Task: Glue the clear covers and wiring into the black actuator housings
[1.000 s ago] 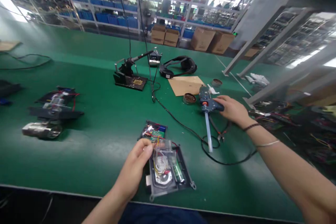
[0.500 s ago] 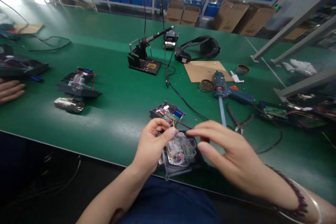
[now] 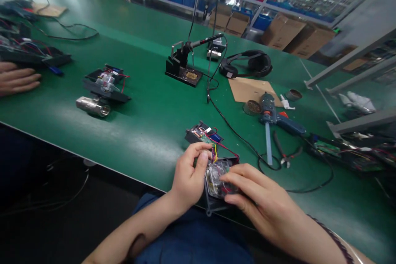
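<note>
Beside the table's front edge, my left hand (image 3: pixel 191 173) is closed in a pinch at a small bundle of coloured wires (image 3: pixel 214 153). My right hand (image 3: pixel 258 196) has thumb and fingers closed on the right side of a clear plastic cover (image 3: pixel 216 177). Beneath that cover sits a dark housing (image 3: pixel 211 206), partly hidden by my fingers. Just beyond my hands, an open dark case (image 3: pixel 193 135) holds a green circuit board and a blue component. Red wires (image 3: pixel 227 148) run from this case toward the housing.
A glue gun (image 3: pixel 269 109), pliers (image 3: pixel 286 156) and a round tin (image 3: pixel 252 107) lie to the right. Behind are a soldering iron stand (image 3: pixel 182 72) and headphones (image 3: pixel 247 64). Leftward stand another opened device with a metal valve (image 3: pixel 93 106) and a co-worker's hand (image 3: pixel 18 79).
My right hand has moved in from the housing's edge onto the clear cover. My left hand keeps its pinch, and the coloured wires show more plainly. The camera view has shifted.
</note>
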`<move>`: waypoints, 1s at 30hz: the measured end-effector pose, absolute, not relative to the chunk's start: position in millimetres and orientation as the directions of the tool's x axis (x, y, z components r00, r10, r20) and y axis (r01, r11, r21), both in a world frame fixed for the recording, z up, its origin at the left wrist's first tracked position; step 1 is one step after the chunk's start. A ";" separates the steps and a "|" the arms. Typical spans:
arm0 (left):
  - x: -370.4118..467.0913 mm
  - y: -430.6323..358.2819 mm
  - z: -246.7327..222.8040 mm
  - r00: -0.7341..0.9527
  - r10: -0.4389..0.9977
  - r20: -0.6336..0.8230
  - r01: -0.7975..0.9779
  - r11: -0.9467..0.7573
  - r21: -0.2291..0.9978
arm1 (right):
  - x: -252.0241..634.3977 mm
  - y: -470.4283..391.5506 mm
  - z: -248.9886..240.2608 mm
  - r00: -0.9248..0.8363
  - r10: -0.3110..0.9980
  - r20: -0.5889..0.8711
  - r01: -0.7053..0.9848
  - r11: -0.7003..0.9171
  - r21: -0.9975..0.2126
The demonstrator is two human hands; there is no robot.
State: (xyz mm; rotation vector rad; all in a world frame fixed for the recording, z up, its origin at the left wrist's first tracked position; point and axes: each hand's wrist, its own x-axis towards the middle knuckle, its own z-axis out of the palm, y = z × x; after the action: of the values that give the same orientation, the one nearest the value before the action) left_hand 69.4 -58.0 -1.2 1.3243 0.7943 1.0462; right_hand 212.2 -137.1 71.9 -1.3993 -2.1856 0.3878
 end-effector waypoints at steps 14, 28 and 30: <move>42.1 -65.6 -5.1 0.308 0.951 -0.004 0.102 -0.029 0.994 | 209.3 -142.0 52.4 -0.245 0.902 0.354 0.767 0.404 -0.498; 57.3 -76.5 13.9 0.623 0.732 -0.277 0.114 0.266 0.957 | 230.7 -124.7 65.0 -0.361 0.842 0.401 0.756 0.516 -0.402; 57.0 -77.9 13.1 0.617 0.741 -0.265 0.112 0.250 0.962 | 233.1 -115.6 65.3 -0.439 0.809 0.390 0.774 0.561 -0.293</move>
State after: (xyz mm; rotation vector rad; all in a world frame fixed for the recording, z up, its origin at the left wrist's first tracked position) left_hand 57.0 -77.9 13.1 1.2690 0.8363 0.5046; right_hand 233.1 -115.6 65.3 -1.2721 -2.3078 0.0961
